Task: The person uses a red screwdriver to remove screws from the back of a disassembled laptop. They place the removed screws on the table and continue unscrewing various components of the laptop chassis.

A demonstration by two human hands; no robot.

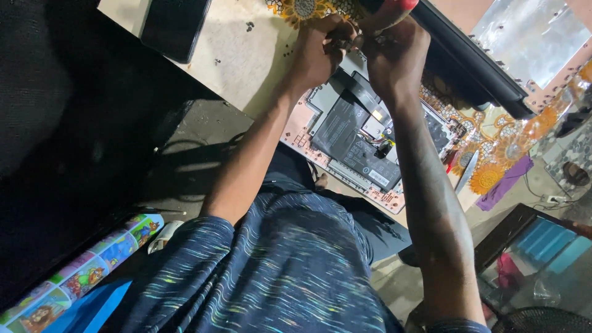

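An opened laptop (364,148) lies bottom-up on the table, its black battery (345,139) and circuit boards exposed. Both my hands meet above its far edge. My right hand (394,55) is closed around a red-handled tool (390,6), only partly in frame at the top. My left hand (317,52) is curled right beside it with fingertips touching the same spot; what it pinches is hidden.
A sunflower-patterned cloth (493,154) covers the table's right part. A black flat device (176,24) lies at the top left, and a long black bar (475,61) and silvery sheet (530,37) at the top right. A colourful paper roll (86,271) lies by my lap.
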